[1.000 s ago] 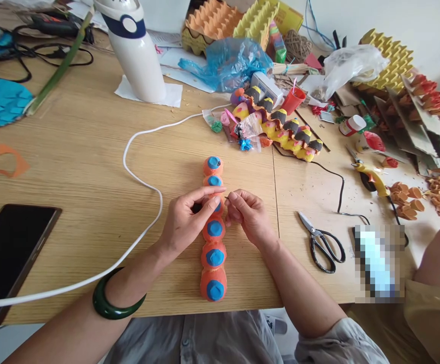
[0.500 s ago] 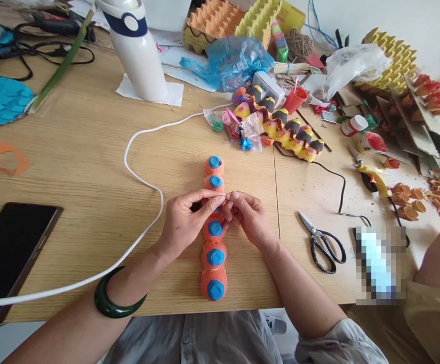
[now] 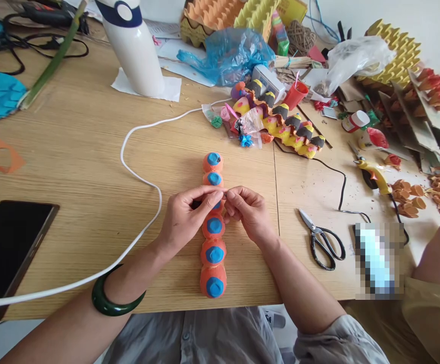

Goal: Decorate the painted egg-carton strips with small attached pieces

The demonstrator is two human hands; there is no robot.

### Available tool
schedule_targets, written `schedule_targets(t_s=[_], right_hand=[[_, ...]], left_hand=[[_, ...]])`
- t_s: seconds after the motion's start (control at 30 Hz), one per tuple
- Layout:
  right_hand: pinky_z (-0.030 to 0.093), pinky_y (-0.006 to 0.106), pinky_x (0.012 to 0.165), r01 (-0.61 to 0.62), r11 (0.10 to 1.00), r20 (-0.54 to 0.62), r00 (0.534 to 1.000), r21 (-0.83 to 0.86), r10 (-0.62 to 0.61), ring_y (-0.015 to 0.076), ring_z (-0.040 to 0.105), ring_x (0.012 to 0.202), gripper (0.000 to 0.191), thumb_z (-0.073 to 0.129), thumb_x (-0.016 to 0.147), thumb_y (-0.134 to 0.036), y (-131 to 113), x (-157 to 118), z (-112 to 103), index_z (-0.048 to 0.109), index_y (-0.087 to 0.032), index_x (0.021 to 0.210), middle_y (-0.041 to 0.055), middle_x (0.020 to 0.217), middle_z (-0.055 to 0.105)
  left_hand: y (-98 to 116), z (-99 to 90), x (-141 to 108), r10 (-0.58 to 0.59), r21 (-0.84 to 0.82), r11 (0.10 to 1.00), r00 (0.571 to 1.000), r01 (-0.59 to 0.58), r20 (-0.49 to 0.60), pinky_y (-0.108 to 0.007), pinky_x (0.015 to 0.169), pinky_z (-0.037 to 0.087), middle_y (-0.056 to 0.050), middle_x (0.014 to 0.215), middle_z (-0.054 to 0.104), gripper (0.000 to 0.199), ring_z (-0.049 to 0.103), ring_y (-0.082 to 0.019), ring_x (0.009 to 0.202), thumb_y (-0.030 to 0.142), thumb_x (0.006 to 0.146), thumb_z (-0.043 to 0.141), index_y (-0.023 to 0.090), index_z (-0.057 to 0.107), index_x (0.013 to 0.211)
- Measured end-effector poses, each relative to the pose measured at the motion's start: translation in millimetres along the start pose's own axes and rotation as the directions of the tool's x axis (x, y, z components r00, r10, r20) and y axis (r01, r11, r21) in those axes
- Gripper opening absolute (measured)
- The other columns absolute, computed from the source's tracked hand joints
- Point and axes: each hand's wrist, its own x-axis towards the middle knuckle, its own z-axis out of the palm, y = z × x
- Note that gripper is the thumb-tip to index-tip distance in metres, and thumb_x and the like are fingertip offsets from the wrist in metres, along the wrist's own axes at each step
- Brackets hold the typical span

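A caterpillar (image 3: 213, 255) made of orange egg-carton cups with blue caps lies lengthwise on the wooden table (image 3: 91, 167) in front of me. My left hand (image 3: 184, 217) closes thumb and forefinger around its third cup; a green bangle (image 3: 115, 303) sits on that wrist. My right hand (image 3: 248, 212) is on the other side of the same cup, its fingertips pinched together on something thin and tiny that I cannot make out. The fingertips of both hands meet just above the cup.
Black scissors (image 3: 322, 240) lie right of my right hand. A white cable (image 3: 140, 177) loops across the left, a black phone (image 3: 7, 247) sits at the left edge. Behind are a yellow painted caterpillar (image 3: 288, 126), a glue gun (image 3: 371, 172), a white bottle (image 3: 132, 45). Another person's arm (image 3: 435, 253) shows at right.
My right fingertips, a little apart from the left hand with a thin pin showing between them, have closed in to touch the left forefinger. The caterpillar has stayed in place.
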Motion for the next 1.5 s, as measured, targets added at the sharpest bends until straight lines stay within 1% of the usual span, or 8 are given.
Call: schedule_targets(t_s=[0.23, 0.43, 0.57, 0.77, 1.0, 1.13, 1.23, 1.5], right_hand=[[0.050, 0.021, 0.050, -0.034, 0.999, 0.019, 0.999, -0.007, 0.034, 0.0059, 0.046, 0.049, 0.042, 0.082, 0.084, -0.057, -3.2, -1.1, 3.2, 0.067, -0.019, 0.076, -0.0066, 0.060, 0.057], [0.052, 0.022, 0.050, -0.056, 0.998, -0.022, 0.998, 0.028, 0.057, 0.0074, 0.053, 0.049, 0.042, 0.090, 0.075, -0.056, -3.2, 0.1, 2.5, 0.068, -0.020, 0.080, -0.0078, 0.057, 0.057], [0.052, 0.022, 0.050, -0.063, 0.998, -0.053, 0.997, 0.026, 0.064, 0.0075, 0.054, 0.048, 0.043, 0.091, 0.073, -0.055, -2.0, 1.0, 1.9, 0.069, -0.020, 0.082, -0.0080, 0.056, 0.058], [0.051, 0.021, 0.050, -0.055, 0.998, -0.068, 0.996, 0.025, 0.057, 0.0066, 0.053, 0.047, 0.042, 0.093, 0.071, -0.053, -1.7, 0.6, 2.9, 0.070, -0.019, 0.080, -0.0083, 0.055, 0.057], [0.052, 0.021, 0.051, -0.052, 0.998, -0.055, 0.997, 0.032, 0.054, 0.0065, 0.052, 0.048, 0.041, 0.091, 0.074, -0.054, -2.9, -0.1, 4.0, 0.070, -0.020, 0.081, -0.0082, 0.057, 0.058], [0.052, 0.022, 0.051, -0.049, 0.999, -0.078, 0.996, 0.009, 0.049, 0.0075, 0.054, 0.049, 0.041, 0.090, 0.075, -0.054, -2.5, 0.4, 3.1, 0.068, -0.020, 0.081, -0.0083, 0.056, 0.056], [0.053, 0.023, 0.052, -0.040, 0.999, -0.077, 0.996, -0.002, 0.040, 0.0080, 0.055, 0.050, 0.041, 0.091, 0.074, -0.054, -3.0, 0.5, 3.4, 0.068, -0.020, 0.080, -0.0082, 0.056, 0.056], [0.054, 0.024, 0.054, -0.048, 0.999, -0.062, 0.997, 0.007, 0.048, 0.0068, 0.048, 0.050, 0.040, 0.086, 0.079, -0.057, -4.1, -1.2, 5.1, 0.070, -0.020, 0.086, -0.0075, 0.060, 0.056]], left_hand=[[0.0, 0.8, 0.2, 0.023, 0.017, 1.000, 1.000, -0.023, -0.005, -0.022, 0.069, 0.059, -0.002, 0.085, 0.082, 0.025, 0.074, -0.016, 0.074, 0.041, 0.093, 0.072, 0.021, 0.086, 0.100], [-2.6, -0.4, -0.5, -0.031, -0.014, 0.999, 1.000, 0.031, 0.001, -0.022, 0.059, 0.050, 0.000, 0.074, 0.074, 0.032, 0.060, -0.012, 0.062, 0.042, 0.098, 0.066, 0.021, 0.084, 0.116], [0.1, -0.9, 0.4, -0.024, -0.030, 0.999, 1.000, 0.024, -0.008, -0.021, 0.057, 0.046, 0.002, 0.067, 0.067, 0.030, 0.052, -0.010, 0.059, 0.042, 0.097, 0.068, 0.020, 0.085, 0.106], [-2.6, 0.4, 1.5, 0.013, 0.045, 0.999, 0.999, -0.011, -0.052, -0.022, 0.059, 0.048, 0.001, 0.071, 0.072, 0.024, 0.059, -0.012, 0.063, 0.044, 0.088, 0.079, 0.021, 0.085, 0.094], [-1.9, 0.0, 0.2, 0.017, 0.048, 0.999, 0.999, -0.015, -0.037, -0.022, 0.065, 0.053, 0.000, 0.079, 0.078, 0.021, 0.065, -0.013, 0.069, 0.039, 0.091, 0.075, 0.022, 0.085, 0.099], [1.3, 0.6, -0.5, -0.033, 0.000, 0.999, 0.999, 0.033, -0.040, -0.023, 0.059, 0.049, 0.002, 0.066, 0.068, 0.026, 0.059, -0.013, 0.062, 0.042, 0.095, 0.069, 0.022, 0.084, 0.101], [0.6, 1.0, 0.3, -0.048, 0.011, 0.999, 0.997, 0.049, -0.058, -0.023, 0.055, 0.044, 0.004, 0.060, 0.062, 0.027, 0.052, -0.011, 0.057, 0.047, 0.090, 0.075, 0.021, 0.084, 0.093], [-5.2, 0.4, 1.1, -0.033, 0.033, 0.999, 0.997, 0.035, -0.065, -0.023, 0.065, 0.052, 0.000, 0.077, 0.076, 0.026, 0.063, -0.013, 0.068, 0.046, 0.090, 0.078, 0.021, 0.083, 0.093]])
